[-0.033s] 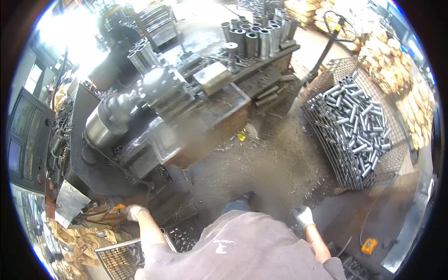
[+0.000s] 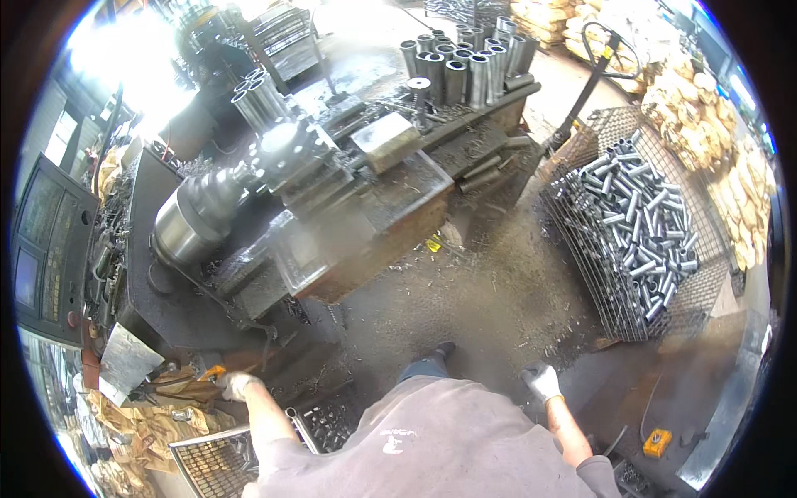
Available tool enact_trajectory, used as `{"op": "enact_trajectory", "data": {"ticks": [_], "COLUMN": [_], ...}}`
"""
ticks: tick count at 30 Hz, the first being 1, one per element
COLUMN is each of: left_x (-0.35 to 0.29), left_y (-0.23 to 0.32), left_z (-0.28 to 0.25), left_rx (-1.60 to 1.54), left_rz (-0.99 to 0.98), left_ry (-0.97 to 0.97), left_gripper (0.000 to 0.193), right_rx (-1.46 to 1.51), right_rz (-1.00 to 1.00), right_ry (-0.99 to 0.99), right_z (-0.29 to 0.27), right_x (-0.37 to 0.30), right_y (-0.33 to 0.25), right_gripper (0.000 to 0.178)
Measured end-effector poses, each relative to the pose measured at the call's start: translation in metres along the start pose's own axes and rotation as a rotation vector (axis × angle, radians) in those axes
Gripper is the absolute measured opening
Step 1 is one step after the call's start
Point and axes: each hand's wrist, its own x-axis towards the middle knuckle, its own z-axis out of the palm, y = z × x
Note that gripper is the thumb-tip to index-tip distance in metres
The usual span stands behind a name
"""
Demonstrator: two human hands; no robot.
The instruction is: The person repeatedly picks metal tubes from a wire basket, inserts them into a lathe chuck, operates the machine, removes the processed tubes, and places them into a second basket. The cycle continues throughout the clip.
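Observation:
My left hand (image 2: 237,385), in a whitish glove, reaches out low on the left. Its fingertips are right beside an orange handle-like piece (image 2: 212,373); whether they touch it I cannot make out. Out to the right, my right hand (image 2: 544,383) hangs low over the floor in a white glove with darkened fingertips. Its fingers look bent, but they are too small and blurred to show their grip or anything inside it. Nearest to that hand are scattered metal chips on the floor (image 2: 490,332).
Ahead stands a lathe-like machine with a round metal chuck (image 2: 189,220) and upright steel tubes (image 2: 455,81). A wire mesh bin (image 2: 588,278) of short metal tubes is at right. A yellow-orange box (image 2: 657,442) with a cable lies lower right; a wire basket (image 2: 203,473) is lower left.
The whole view shifts slightly, with the machine and tubes a little further right and down. My left hand sits slightly lower and closer to the orange piece.

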Motion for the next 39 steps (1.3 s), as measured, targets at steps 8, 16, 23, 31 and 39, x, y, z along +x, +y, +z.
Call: {"op": "enact_trajectory", "data": {"ticks": [8, 16, 23, 31, 39], "left_x": [0.088, -0.161, -0.455, -0.946, -1.185], "left_y": [-0.013, -0.061, -0.116, -0.067, -0.098], "left_z": [-0.005, 0.093, 0.161, 0.111, 0.076], "left_rx": [1.357, 0.737, 0.967, 0.858, 1.122], "left_rz": [1.031, 0.894, 0.577, 0.769, 1.160], "left_ry": [0.150, -0.345, -1.483, -2.193, -2.258], "left_gripper": [0.046, 0.040, 0.036, 0.034, 0.035], "right_rx": [-0.081, -0.179, 0.164, 0.081, -0.013], "right_rz": [0.015, 0.070, 0.263, 0.641, 0.739], "right_ry": [-0.162, -0.180, 0.279, 0.427, -0.118], "right_z": [-0.014, -0.047, -0.122, -0.297, -0.384], "right_x": [0.076, 0.150, 0.205, 0.327, 0.517], "right_y": [-0.034, 0.026, 0.198, 0.390, 0.477], "right_gripper": [0.037, 0.034, 0.032, 0.033, 0.050]}}
